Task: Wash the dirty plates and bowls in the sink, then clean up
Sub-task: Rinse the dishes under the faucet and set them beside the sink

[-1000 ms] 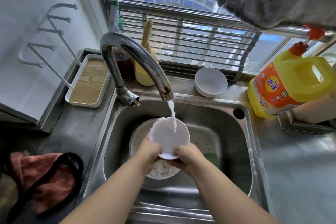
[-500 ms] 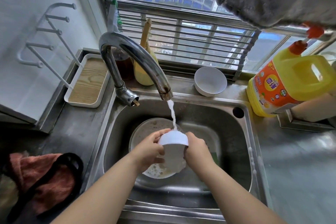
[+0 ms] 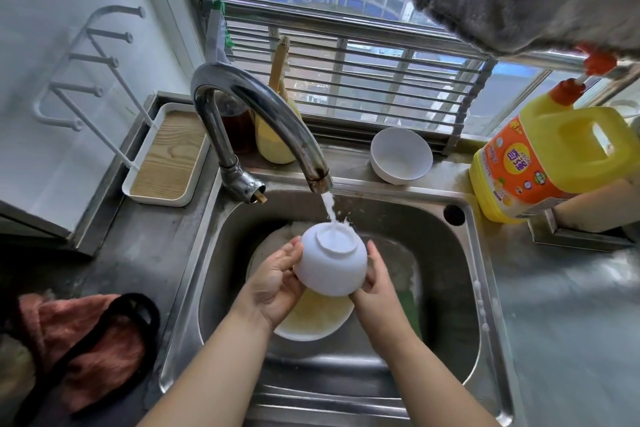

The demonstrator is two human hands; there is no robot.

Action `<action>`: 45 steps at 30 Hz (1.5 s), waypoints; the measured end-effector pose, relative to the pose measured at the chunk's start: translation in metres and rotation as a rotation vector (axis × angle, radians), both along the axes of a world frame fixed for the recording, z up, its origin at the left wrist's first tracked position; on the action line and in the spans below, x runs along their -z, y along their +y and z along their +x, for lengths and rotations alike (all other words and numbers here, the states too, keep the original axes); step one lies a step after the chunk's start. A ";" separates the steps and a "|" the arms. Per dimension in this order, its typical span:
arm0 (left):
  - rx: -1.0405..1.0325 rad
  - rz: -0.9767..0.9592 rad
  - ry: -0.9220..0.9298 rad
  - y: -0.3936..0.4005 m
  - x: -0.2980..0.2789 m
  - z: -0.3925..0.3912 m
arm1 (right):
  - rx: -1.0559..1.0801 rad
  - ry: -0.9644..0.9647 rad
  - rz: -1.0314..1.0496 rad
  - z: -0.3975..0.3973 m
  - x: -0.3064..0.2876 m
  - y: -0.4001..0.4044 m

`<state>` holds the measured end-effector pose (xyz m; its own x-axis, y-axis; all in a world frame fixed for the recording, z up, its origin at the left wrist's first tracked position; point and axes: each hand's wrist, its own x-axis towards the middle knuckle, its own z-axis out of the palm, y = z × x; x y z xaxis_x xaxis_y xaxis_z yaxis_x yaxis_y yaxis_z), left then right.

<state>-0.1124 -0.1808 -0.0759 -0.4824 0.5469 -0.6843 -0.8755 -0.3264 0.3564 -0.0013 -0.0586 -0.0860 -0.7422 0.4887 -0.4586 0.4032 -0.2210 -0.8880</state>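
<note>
I hold a small white bowl [image 3: 330, 262] upside down over the steel sink [image 3: 460, 274]. Water from the curved tap [image 3: 263, 111] falls on the bowl's foot ring. My left hand [image 3: 273, 282] cups the bowl's left side with curled fingers. Along its right side, my right hand [image 3: 375, 282] grips it from below. Under my hands a dirty plate [image 3: 311, 321] with yellowish residue lies in the basin, partly hidden. A second white bowl [image 3: 401, 156] stands upright on the ledge behind the sink.
A yellow detergent jug [image 3: 550, 163] stands at the right of the sink. A white tray with a wooden base [image 3: 169, 156] and a rack sit at the left. A reddish cloth [image 3: 69, 340] lies on the counter front left. A green sponge [image 3: 410, 308] lies in the basin.
The bowl went from facing up under the stream to tipped over, and now it is fully upside down with water hitting its base.
</note>
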 end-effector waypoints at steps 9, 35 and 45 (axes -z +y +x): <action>0.325 -0.089 0.010 -0.025 0.003 0.001 | 0.157 0.006 -0.514 -0.021 -0.029 0.002; 0.332 -0.527 0.264 0.017 0.006 0.014 | -0.872 0.011 1.365 -0.020 0.012 0.005; 0.293 -0.591 0.276 0.024 0.003 0.017 | -0.827 -0.076 1.211 -0.018 0.013 -0.007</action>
<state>-0.0955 -0.1567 -0.0785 -0.5707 0.2556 -0.7804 -0.7501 0.2244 0.6221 -0.0196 -0.0652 -0.0990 -0.9892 0.0519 -0.1374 0.0952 0.9390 -0.3306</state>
